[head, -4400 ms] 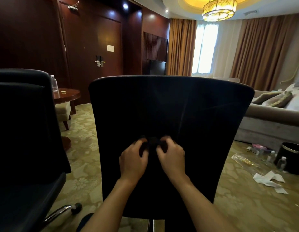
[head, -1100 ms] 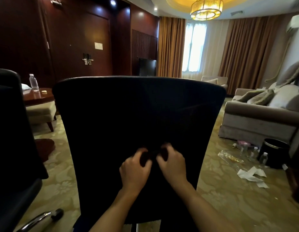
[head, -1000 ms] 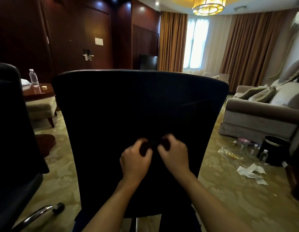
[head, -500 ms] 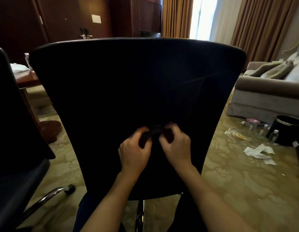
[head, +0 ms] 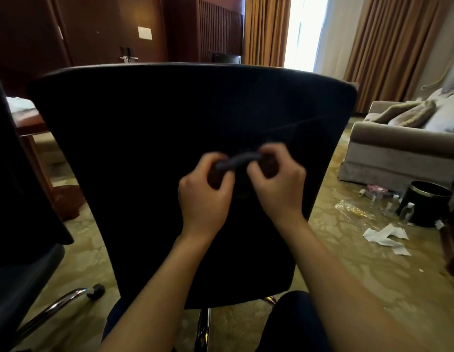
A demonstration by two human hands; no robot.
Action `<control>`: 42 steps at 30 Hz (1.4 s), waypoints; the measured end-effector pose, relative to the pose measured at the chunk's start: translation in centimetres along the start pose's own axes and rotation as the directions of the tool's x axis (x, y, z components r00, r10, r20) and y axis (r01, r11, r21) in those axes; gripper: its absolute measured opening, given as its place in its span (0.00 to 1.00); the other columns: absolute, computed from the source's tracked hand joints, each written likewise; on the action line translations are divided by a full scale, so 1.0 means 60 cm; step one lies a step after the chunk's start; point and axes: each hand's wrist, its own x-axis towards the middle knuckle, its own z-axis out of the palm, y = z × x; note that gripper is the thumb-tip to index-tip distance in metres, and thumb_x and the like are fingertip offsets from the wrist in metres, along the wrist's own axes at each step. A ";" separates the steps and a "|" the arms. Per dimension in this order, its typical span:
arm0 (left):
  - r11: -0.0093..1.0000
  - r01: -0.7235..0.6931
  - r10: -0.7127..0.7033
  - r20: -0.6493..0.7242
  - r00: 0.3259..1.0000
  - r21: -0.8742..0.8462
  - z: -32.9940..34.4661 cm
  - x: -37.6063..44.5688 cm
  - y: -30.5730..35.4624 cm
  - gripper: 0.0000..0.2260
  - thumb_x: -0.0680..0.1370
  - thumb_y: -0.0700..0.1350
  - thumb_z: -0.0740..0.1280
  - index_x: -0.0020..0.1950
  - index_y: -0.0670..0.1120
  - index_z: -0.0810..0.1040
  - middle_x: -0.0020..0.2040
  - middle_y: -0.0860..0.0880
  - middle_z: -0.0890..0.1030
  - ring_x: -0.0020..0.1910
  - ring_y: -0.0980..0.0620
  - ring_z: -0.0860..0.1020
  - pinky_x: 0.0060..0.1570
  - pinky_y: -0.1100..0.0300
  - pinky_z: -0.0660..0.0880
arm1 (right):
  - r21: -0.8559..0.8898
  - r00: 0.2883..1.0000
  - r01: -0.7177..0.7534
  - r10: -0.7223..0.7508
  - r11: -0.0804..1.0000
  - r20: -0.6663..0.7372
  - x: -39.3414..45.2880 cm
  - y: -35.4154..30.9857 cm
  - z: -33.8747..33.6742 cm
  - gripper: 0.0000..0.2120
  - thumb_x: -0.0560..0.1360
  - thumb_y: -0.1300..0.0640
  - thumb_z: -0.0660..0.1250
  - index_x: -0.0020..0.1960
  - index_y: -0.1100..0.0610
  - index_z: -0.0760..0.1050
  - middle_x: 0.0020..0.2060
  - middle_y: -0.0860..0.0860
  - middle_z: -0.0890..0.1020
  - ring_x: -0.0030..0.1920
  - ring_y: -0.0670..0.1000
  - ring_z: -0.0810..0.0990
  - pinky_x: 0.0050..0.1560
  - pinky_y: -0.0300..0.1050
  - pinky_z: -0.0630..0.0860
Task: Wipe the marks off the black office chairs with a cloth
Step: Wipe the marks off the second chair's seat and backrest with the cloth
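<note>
The back of a black office chair (head: 134, 153) fills the middle of the head view, facing me. In front of its backrest, my left hand (head: 204, 196) and my right hand (head: 278, 184) both grip a small dark cloth (head: 239, 160), bunched into a roll between them. The fingers of both hands curl round the cloth's ends. A faint pale streak (head: 304, 123) crosses the backrest's upper right. A second black office chair (head: 15, 224) stands at the left edge, partly cut off.
A grey sofa (head: 398, 151) with cushions stands at the right. On the patterned carpet lie crumpled white paper (head: 384, 236), a plastic wrapper (head: 352, 209), small bottles and a black waste bin (head: 424, 203). A wooden table (head: 30, 123) is behind the left chair.
The view has dropped and drawn nearer the chair back. My hands have pulled slightly apart, and the cloth now shows as a stretched roll between them.
</note>
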 end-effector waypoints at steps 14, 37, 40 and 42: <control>0.982 0.042 -0.055 0.065 0.996 0.185 0.040 -0.057 -0.034 0.10 0.73 0.46 0.71 0.54 0.49 0.81 0.43 0.48 0.85 0.44 0.45 0.84 0.44 0.51 0.80 | -0.230 0.981 0.129 -0.090 0.965 0.169 -0.043 0.080 -0.009 0.15 0.71 0.46 0.63 0.48 0.56 0.79 0.35 0.51 0.82 0.33 0.52 0.82 0.33 0.42 0.76; 0.969 0.009 -0.031 0.083 0.996 0.247 0.063 -0.040 0.040 0.10 0.74 0.47 0.72 0.54 0.52 0.79 0.43 0.51 0.83 0.43 0.47 0.83 0.43 0.55 0.78 | -0.159 0.997 -0.048 0.056 0.986 0.049 -0.021 0.070 -0.041 0.17 0.70 0.46 0.62 0.50 0.57 0.78 0.38 0.52 0.82 0.38 0.54 0.81 0.39 0.49 0.79; 0.987 -0.160 0.161 -0.059 0.985 0.026 0.053 0.020 0.122 0.11 0.72 0.46 0.69 0.54 0.51 0.78 0.45 0.52 0.83 0.43 0.50 0.82 0.45 0.57 0.77 | 0.007 0.983 0.087 -0.085 0.996 -0.165 0.066 0.013 -0.078 0.11 0.70 0.54 0.67 0.50 0.58 0.78 0.42 0.53 0.82 0.41 0.52 0.80 0.43 0.45 0.75; 0.970 -0.242 0.239 -0.091 0.967 -0.021 0.050 0.060 0.171 0.12 0.72 0.46 0.68 0.55 0.49 0.78 0.48 0.52 0.83 0.45 0.51 0.82 0.48 0.57 0.76 | 0.019 0.966 0.140 -0.132 0.990 -0.224 0.121 -0.016 -0.103 0.09 0.71 0.58 0.69 0.51 0.59 0.78 0.43 0.53 0.82 0.42 0.51 0.79 0.44 0.42 0.75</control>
